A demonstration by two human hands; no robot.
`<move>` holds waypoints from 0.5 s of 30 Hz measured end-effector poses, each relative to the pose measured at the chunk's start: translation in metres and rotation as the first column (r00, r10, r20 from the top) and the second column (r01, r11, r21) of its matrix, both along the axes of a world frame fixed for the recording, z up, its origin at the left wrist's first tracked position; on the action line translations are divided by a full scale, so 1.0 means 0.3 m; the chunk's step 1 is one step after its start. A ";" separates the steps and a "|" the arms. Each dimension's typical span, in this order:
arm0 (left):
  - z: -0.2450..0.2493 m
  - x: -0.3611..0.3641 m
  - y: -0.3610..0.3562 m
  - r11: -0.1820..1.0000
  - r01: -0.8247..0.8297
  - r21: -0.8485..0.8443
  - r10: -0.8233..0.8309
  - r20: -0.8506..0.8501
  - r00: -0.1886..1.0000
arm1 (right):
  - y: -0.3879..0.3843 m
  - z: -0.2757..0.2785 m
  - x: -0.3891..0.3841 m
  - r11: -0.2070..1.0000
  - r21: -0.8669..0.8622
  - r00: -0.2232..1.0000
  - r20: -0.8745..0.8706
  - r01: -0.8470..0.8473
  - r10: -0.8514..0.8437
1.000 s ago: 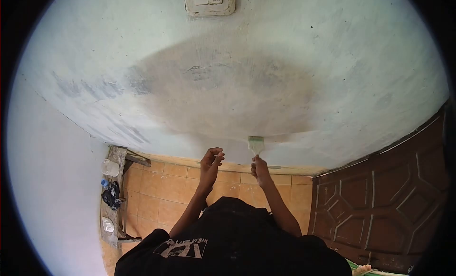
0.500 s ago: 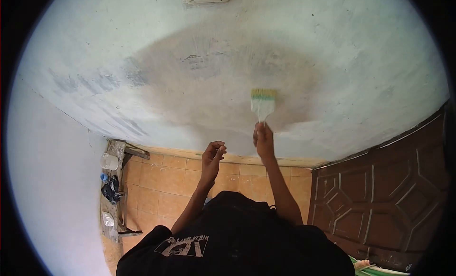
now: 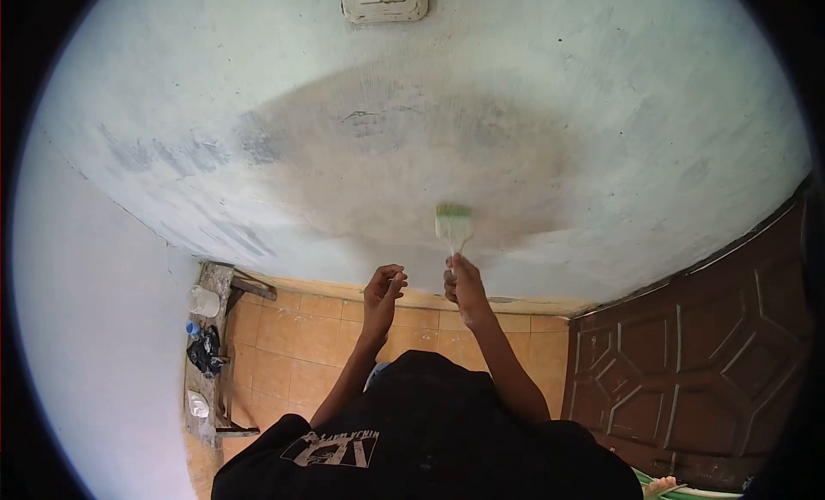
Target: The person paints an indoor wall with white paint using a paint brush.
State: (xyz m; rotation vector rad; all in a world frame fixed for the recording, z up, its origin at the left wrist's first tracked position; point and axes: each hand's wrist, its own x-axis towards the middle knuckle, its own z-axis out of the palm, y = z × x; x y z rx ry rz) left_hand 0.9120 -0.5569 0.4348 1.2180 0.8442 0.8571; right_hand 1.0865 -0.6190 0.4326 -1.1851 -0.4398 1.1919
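My right hand [image 3: 465, 287] is closed around the handle of a flat paintbrush [image 3: 453, 227], which points away from me. Its pale head ends in yellow-green bristles that overlap the lower middle of the wall [image 3: 412, 177]. The wall bears a broad beige-grey patch and darker grey smears to the left. To the left of the brush, my left hand [image 3: 381, 294] hangs in the air before the wall, with its fingers loosely curled, the thumb apart from them, and nothing visible in it.
A wooden bench [image 3: 206, 381] along the left wall carries a white tub [image 3: 204, 301], a small blue cup [image 3: 192, 329], a black plastic bag [image 3: 205, 355] and a white packet [image 3: 198, 404]. A switch plate [image 3: 384, 3] sits high on the wall. At right is a brown panelled door [image 3: 687, 362].
My right hand has drawn the brush down the wall, toward me and slightly left. The left hand stays nearly where it was. The view has tilted up slightly, showing more of the switch plate.
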 end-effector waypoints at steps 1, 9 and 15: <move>0.000 0.000 -0.001 1.000 0.003 0.004 -0.003 -0.011 1.000 | -0.005 0.090 -0.020 0.998 0.057 0.998 0.057 0.015 -0.019; 0.018 0.019 -0.014 0.999 0.048 0.007 -0.048 0.002 0.999 | 0.086 0.138 0.052 0.954 0.251 0.928 0.290 0.161 -0.233; 0.011 0.007 -0.013 0.999 0.049 -0.017 -0.049 0.033 0.998 | -0.011 -0.324 -0.039 0.981 -0.190 0.989 -0.136 0.040 -0.066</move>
